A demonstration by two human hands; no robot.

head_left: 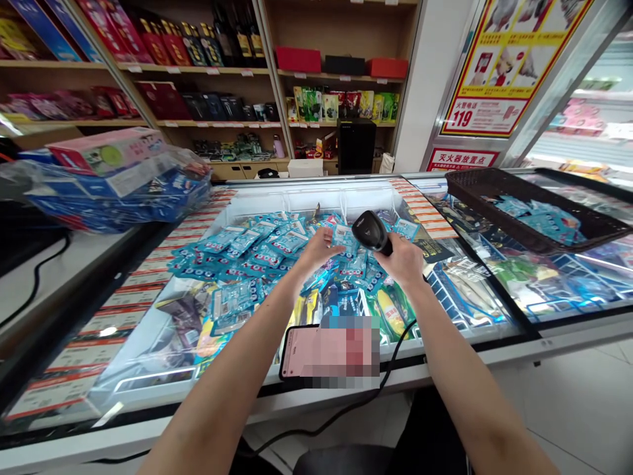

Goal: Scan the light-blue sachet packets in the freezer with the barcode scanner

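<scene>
My right hand [405, 260] grips a black barcode scanner [372, 231], its head turned toward the left. Its black cable [395, 356] runs down over the freezer's front edge. My left hand [321, 245] reaches into the open chest freezer [148, 330] and pinches a small blue packet [343, 236] right in front of the scanner. Below both hands lies a heap of blue packets [247, 254]. A phone [297, 353] rests on the freezer's front rim between my forearms.
A black mesh basket [475, 188] holding several blue packets sits on the glass lid at the right. Stacked boxes in plastic wrap [113, 178] stand on the counter at the left. Shelves of goods [222, 66] line the back wall.
</scene>
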